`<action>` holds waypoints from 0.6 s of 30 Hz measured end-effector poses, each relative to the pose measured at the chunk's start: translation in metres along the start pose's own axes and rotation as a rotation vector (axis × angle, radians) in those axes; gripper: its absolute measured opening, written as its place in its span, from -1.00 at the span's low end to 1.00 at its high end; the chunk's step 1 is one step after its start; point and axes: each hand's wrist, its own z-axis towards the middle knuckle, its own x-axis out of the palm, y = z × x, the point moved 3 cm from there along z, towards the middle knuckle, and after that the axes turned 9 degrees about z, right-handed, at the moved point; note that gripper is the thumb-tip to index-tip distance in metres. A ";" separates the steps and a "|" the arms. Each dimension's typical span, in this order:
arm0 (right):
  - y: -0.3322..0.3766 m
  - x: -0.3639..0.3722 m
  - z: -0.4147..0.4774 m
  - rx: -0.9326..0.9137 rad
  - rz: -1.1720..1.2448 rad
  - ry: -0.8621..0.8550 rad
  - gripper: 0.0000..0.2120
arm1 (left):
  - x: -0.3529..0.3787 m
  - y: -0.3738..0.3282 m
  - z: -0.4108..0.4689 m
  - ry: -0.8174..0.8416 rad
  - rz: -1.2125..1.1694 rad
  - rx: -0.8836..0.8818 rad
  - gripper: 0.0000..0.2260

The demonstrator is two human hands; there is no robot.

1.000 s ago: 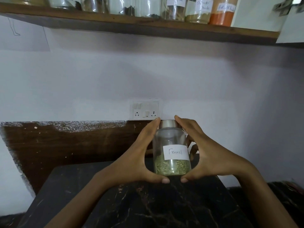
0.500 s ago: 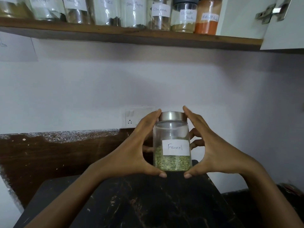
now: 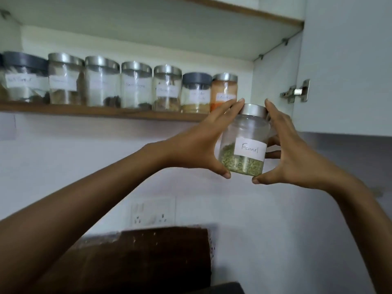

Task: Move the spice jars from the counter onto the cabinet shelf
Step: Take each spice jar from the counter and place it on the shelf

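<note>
A glass jar labelled "Fennel" (image 3: 244, 145), with a steel lid and green seeds at the bottom, is held up in the air, slightly tilted, just below the right end of the cabinet shelf (image 3: 106, 112). My left hand (image 3: 201, 143) grips its left side, thumb under the base and fingers by the lid. My right hand (image 3: 290, 153) grips the right side the same way. Several labelled spice jars (image 3: 135, 85) stand in a row on the shelf, ending with an orange-powder jar (image 3: 223, 90) right behind my left fingertips.
The cabinet's right inner wall (image 3: 273, 81) and an open door with a metal hinge (image 3: 297, 92) stand close to the right of the held jar. An upper shelf (image 3: 233, 9) runs above. A wall socket (image 3: 152, 213) and a dark backsplash (image 3: 137, 257) lie below.
Both hands have lifted the fennel jar from just above the counter up and to the right, to shelf height. The view has tilted upward, so the counter has dropped out of sight.
</note>
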 end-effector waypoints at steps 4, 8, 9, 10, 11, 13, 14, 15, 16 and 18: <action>-0.009 -0.041 0.034 -0.069 -0.087 -0.078 0.29 | -0.015 0.007 0.061 -0.057 0.179 0.037 0.19; -0.026 -0.070 0.072 -0.145 -0.155 -0.179 0.25 | -0.023 0.019 0.109 -0.124 0.268 0.054 0.21; -0.032 -0.075 0.081 -0.155 -0.176 -0.203 0.26 | -0.023 0.024 0.118 -0.141 0.253 0.035 0.19; -0.038 -0.079 0.089 -0.162 -0.200 -0.221 0.26 | -0.021 0.029 0.126 -0.164 0.247 0.014 0.17; -0.045 -0.083 0.097 -0.159 -0.217 -0.233 0.26 | -0.018 0.035 0.131 -0.193 0.288 -0.014 0.13; -0.057 -0.087 0.111 -0.128 -0.241 -0.235 0.25 | -0.007 0.050 0.135 -0.251 0.531 -0.088 -0.02; -0.062 -0.087 0.117 -0.108 -0.256 -0.226 0.24 | 0.000 0.058 0.136 -0.277 0.662 -0.117 -0.11; -0.068 -0.087 0.123 -0.092 -0.274 -0.213 0.23 | 0.008 0.066 0.135 -0.303 0.754 -0.138 -0.19; -0.073 -0.087 0.128 -0.081 -0.288 -0.203 0.22 | 0.016 0.074 0.135 -0.315 0.811 -0.152 -0.25; -0.082 -0.087 0.138 -0.069 -0.297 -0.185 0.20 | 0.032 0.088 0.134 -0.309 0.869 -0.164 -0.30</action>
